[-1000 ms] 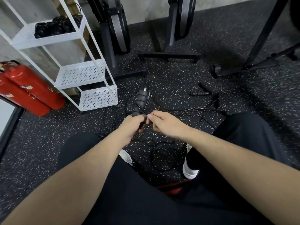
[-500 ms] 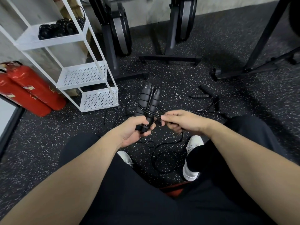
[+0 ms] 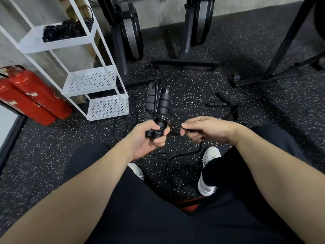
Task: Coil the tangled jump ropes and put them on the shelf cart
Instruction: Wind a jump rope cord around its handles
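My left hand (image 3: 148,137) grips the two black foam handles (image 3: 157,103) of a jump rope, held side by side and pointing away from me. My right hand (image 3: 204,130) pinches that rope's black cord (image 3: 171,121), which is looped across the handles. The rest of the cord (image 3: 175,159) hangs down to the floor between my feet. More tangled ropes with handles (image 3: 218,103) lie on the floor to the right. The white three-tier shelf cart (image 3: 95,44) stands at the left, with several coiled black ropes (image 3: 65,30) on its top shelf.
Two red fire extinguishers (image 3: 33,97) lie left of the cart. Black exercise machine bases (image 3: 184,63) and a rack leg (image 3: 274,74) stand on the speckled rubber floor ahead. My white shoes (image 3: 208,173) and black trousers fill the foreground.
My right hand has drawn the cord out to the right and across the handles, adding a wrap. The two handles now show side by side. The view has tilted slightly down.
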Motion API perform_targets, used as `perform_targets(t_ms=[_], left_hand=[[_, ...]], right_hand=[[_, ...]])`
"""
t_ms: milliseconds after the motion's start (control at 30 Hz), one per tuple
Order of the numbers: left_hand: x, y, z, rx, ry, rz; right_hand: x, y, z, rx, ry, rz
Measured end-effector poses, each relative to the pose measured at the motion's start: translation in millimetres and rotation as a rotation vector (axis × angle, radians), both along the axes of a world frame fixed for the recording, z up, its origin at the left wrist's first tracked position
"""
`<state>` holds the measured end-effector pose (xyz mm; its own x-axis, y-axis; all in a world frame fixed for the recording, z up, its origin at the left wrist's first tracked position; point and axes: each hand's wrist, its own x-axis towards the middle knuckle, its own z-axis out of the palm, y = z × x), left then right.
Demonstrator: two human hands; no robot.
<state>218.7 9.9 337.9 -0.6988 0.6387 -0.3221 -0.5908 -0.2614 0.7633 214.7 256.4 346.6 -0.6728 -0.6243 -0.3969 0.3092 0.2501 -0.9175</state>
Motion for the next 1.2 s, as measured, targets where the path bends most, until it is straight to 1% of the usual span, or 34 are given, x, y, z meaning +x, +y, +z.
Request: perform_targets(t_ms=[67, 133, 200, 267, 367, 467, 533, 567, 600, 633, 667, 700, 733, 767, 833, 900, 967, 1033, 1133, 1200], left_hand=[[-0.2, -0.9, 0.0, 0.013, -0.01, -0.048], [2.1, -1.9, -0.3, -0.022, 0.002, -0.142], [4.2, -3.5, 0.0, -0.12, 0.04, -0.243], [5.1, -4.3, 2.0, -0.205, 0.059, -0.277], [5.3, -2.6, 6.1, -0.238, 0.08, -0.249], [7.9, 1.3, 8.3, -0.26, 0.116, -0.307], [9.3, 3.0, 8.1, -0.329, 0.125, -0.363], [9.6, 4.5, 8.4, -0.402, 0.141, -0.408], [10.3, 6.7, 9.9, -0.52, 0.2, -0.477], [11.9, 10.2, 12.9, -0.672, 0.297, -0.57], [13.6, 14.4, 15.2, -0.829, 0.403, -0.673], [15.6, 19.3, 16.7, -0.957, 0.496, -0.763], [17.7, 24.1, 16.4, -1.039, 0.559, -0.821], [19.6, 28.3, 14.9, -1.081, 0.603, -0.852], [20.3, 32.1, 8.2, -1.151, 0.691, -0.866], [16.8, 31.0, 2.4, -1.242, 0.759, -0.836], [14.3, 29.5, -0.4, -1.305, 0.804, -0.808], [14.6, 28.9, -1.7, -1.352, 0.855, -0.808], [13.9, 25.2, -7.5, -1.476, 0.93, -0.826], [13.8, 24.2, -12.3, -1.551, 0.956, -0.818]], right_hand=[[-1.1, -0.3, -1.3, 0.075, 0.004, 0.057], [-1.1, -1.2, -2.2, 0.256, 0.045, 0.118], [-1.3, -0.5, -1.7, 0.46, 0.12, 0.117], [-2.7, -0.4, -3.4, 0.565, 0.175, 0.074], [-7.2, 1.0, -6.5, 0.551, 0.218, 0.014], [-9.9, 2.7, -9.9, 0.524, 0.207, 0.036], [-10.2, 2.8, -14.1, 0.487, 0.197, 0.069], [-10.3, 2.9, -15.8, 0.458, 0.144, 0.067], [-12.0, 3.3, -18.3, 0.403, 0.033, 0.044], [-15.3, 4.2, -22.4, 0.386, 0.014, 0.035], [-15.1, 3.4, -25.2, 0.476, 0.092, 0.086], [-13.0, 0.1, -23.6, 0.636, 0.183, 0.16], [-12.2, -2.9, -24.4, 0.741, 0.256, 0.185], [-9.6, -5.0, -24.3, 0.774, 0.277, 0.198], [-7.3, -8.6, -23.1, 0.75, 0.257, 0.167], [-5.7, -10.1, -19.8, 0.723, 0.255, 0.12], [-5.3, -12.4, -16.2, 0.706, 0.294, 0.071], [-3.5, -18.7, -16.2, 0.711, 0.339, 0.063], [2.3, -31.9, -16.9, 0.738, 0.434, 0.07], [6.3, -39.5, -14.6, 0.692, 0.436, 0.028]])
